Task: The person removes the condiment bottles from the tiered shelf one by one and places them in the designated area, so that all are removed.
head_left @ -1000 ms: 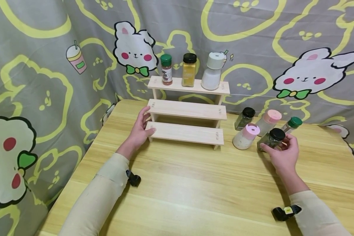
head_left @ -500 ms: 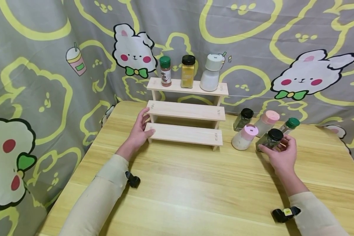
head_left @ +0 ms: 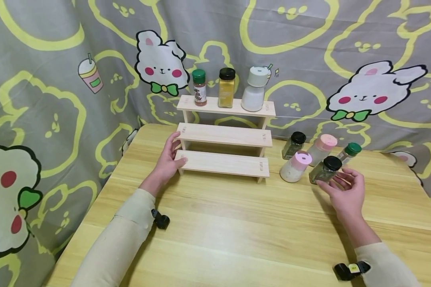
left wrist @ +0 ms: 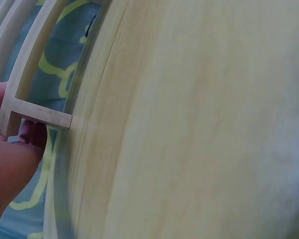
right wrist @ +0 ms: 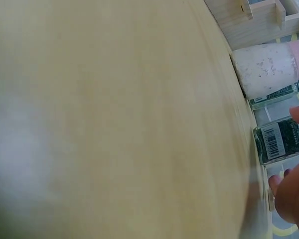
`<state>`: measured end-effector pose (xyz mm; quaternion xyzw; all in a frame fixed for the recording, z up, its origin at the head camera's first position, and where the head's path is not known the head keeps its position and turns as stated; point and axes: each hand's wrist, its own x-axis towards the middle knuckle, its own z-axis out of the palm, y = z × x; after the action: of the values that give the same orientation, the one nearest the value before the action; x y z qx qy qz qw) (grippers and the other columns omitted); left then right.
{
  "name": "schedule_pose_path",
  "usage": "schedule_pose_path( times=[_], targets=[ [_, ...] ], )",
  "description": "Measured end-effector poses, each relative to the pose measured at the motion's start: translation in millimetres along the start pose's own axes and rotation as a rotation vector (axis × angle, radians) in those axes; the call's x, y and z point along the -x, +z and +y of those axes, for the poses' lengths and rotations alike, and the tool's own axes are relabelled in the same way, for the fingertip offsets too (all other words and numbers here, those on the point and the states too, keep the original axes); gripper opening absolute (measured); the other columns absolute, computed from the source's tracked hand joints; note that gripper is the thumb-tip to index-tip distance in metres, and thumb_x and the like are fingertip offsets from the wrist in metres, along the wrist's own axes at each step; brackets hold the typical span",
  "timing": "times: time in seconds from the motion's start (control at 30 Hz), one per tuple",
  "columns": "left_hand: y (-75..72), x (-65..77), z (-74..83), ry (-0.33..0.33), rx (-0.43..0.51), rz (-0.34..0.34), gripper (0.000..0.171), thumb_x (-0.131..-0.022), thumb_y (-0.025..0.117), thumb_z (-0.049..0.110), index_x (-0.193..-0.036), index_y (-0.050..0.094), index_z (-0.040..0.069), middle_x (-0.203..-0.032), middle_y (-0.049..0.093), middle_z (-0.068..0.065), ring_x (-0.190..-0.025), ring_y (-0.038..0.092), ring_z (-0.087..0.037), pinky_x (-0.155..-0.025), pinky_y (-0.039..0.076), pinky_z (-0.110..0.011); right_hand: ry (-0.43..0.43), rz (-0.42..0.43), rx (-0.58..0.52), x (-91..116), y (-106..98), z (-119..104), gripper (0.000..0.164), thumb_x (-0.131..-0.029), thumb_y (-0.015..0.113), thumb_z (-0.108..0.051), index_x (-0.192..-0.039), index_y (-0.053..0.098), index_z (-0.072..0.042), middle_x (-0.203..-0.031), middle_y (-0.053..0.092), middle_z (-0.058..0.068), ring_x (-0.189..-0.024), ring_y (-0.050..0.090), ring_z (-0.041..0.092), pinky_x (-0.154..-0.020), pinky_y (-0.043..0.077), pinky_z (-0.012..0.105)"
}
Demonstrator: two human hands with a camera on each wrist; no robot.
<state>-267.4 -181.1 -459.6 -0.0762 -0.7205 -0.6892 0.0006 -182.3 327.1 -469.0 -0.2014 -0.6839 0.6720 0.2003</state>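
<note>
My left hand [head_left: 167,162] grips the left end of a three-tier wooden spice rack [head_left: 224,162], its thumb on the lowest shelf. In the left wrist view the fingers wrap the rack's end [left wrist: 40,112]. At the right, my right hand [head_left: 348,195] is around a black-capped glass spice jar [head_left: 323,170] of dark green contents, with its fingers spread. A gap shows between the fingers [right wrist: 275,185] and that barcode-labelled jar [right wrist: 281,141] in the right wrist view. The jar stands upright on the table.
Beside the jar stand a pink-capped shaker [head_left: 294,168], another pink-capped bottle [head_left: 322,148], a second black-capped jar [head_left: 293,146] and a green-capped bottle [head_left: 350,152]. The top shelf bears a green-capped bottle [head_left: 200,88], a yellow spice jar [head_left: 226,88] and a white-capped shaker [head_left: 253,89]. A patterned curtain [head_left: 301,36] hangs behind.
My right hand's fingers have loosened and moved off the black-capped jar, slightly to the right. The left hand keeps its hold on the rack. The head view has shifted a little.
</note>
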Motion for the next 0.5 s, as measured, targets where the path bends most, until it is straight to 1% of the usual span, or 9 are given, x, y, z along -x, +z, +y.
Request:
schedule_pose_path(
  times=[0.23,0.5],
  targets=[
    [-0.1,1.0,1.5,0.0,0.006,-0.002,0.09,-0.087,0.055,-0.025,-0.156,0.026,0.026,-0.156,0.032,-0.015,-0.14,0.033,-0.029,-0.11,0.031,-0.048,0.021,0.014,-0.036,8,-2,-1,0.08,-0.062,0.089,0.013,-0.126,0.049,-0.016,-0.12,0.049,0.003,-0.107,0.055,0.017,-0.08,0.05,0.016],
    [0.1,0.6,0.8,0.001,0.02,-0.003,0.089,-0.087,0.054,-0.025,-0.156,0.026,0.024,-0.156,0.032,-0.015,-0.139,0.034,-0.029,-0.109,0.032,-0.049,-0.027,0.006,-0.072,22,2,1,0.079,-0.06,0.086,0.021,-0.122,0.051,-0.012,-0.118,0.052,0.007,-0.106,0.057,0.02,-0.08,0.052,0.019]
  ],
)
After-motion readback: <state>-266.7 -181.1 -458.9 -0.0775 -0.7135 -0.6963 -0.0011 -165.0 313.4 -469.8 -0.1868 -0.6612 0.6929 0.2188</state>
